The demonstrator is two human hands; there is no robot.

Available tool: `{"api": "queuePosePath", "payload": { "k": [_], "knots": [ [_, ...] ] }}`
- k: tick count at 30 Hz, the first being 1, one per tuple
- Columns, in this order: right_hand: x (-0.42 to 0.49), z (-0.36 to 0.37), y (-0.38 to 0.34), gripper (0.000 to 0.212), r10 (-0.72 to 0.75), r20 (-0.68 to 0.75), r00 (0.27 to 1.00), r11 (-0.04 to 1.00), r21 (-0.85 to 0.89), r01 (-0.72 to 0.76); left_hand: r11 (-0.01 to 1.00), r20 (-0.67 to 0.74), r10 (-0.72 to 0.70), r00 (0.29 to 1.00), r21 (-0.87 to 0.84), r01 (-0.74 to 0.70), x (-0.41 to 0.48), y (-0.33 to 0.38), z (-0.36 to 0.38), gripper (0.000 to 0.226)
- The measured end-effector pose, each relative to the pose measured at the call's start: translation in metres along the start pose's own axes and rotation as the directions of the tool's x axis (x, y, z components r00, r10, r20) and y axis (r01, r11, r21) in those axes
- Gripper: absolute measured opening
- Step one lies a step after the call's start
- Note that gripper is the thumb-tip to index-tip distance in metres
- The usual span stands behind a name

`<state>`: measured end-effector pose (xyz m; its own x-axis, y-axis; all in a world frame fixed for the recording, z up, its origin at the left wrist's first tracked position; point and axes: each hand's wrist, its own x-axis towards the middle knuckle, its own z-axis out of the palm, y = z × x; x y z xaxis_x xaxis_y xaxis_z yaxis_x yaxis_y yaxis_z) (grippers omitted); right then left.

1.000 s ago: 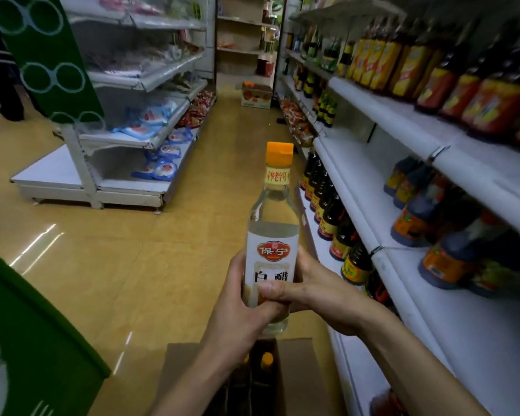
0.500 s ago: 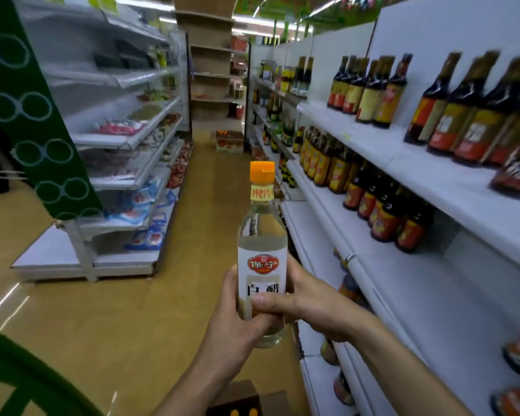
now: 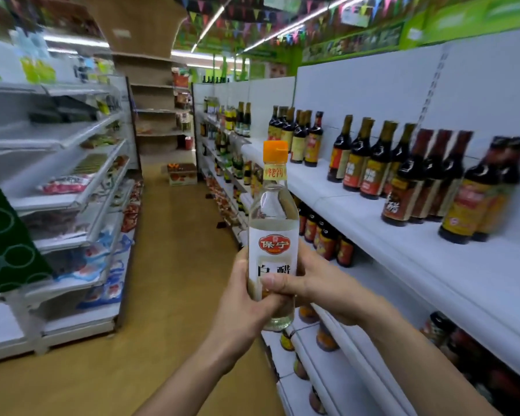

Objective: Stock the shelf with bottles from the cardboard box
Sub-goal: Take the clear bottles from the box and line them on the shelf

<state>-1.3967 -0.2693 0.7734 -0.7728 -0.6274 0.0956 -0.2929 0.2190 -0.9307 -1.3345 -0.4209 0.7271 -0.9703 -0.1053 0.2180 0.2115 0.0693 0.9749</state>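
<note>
Bottle (image 3: 273, 217) of clear liquid with an orange cap (image 3: 275, 150) and a white label stands upright in front of me, above the aisle floor (image 3: 174, 265) and just left of the white shelf (image 3: 433, 265). My left grip (image 3: 240, 298) curls round its lower body. My right grip (image 3: 321, 283) clasps it from the other side, thumb across the label. Dark bottles (image 3: 370, 163) stand in rows on the shelf, apart from mine.

Head-worn, looking along aisle (image 3: 174, 295), shelf (image 3: 433, 265) close right

clear bottle (image 3: 272, 211), label (image 3: 273, 250) reads 保宁, 白醋
</note>
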Motion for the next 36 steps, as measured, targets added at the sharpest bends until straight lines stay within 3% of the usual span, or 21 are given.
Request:
{"api": "queuePosePath", "payload": {
  "k": [7, 15, 32, 36],
  "knots": [
    [-0.057, -0.065, -0.014, 0.062, 0.026, -0.190, 0.981, 0.999, -0.027, -0.032, 0.996, 0.190, 0.082, 0.978, -0.053, -0.073, 0.018, 0.031, 0.073, 0.067],
    [-0.128, -0.143, -0.014, 0.066, 0.062, -0.337, 0.939, 0.994, -0.064, -0.088, 0.984, 0.367, 0.156, 0.917, -0.142, -0.111, 0.029, 0.050, 0.174, 0.060],
    [-0.241, -0.263, 0.010, 0.063, 0.127, -0.594, 0.794, 0.971, -0.088, -0.221, 0.972, 0.581, 0.214, 0.785, -0.203, -0.115, 0.041, 0.066, 0.350, 0.056],
    [-0.259, -0.279, 0.021, 0.066, 0.152, -0.643, 0.751, 0.963, -0.074, -0.258, 0.977, 0.602, 0.186, 0.776, -0.197, -0.082, 0.040, 0.059, 0.381, 0.064]
  ]
}}
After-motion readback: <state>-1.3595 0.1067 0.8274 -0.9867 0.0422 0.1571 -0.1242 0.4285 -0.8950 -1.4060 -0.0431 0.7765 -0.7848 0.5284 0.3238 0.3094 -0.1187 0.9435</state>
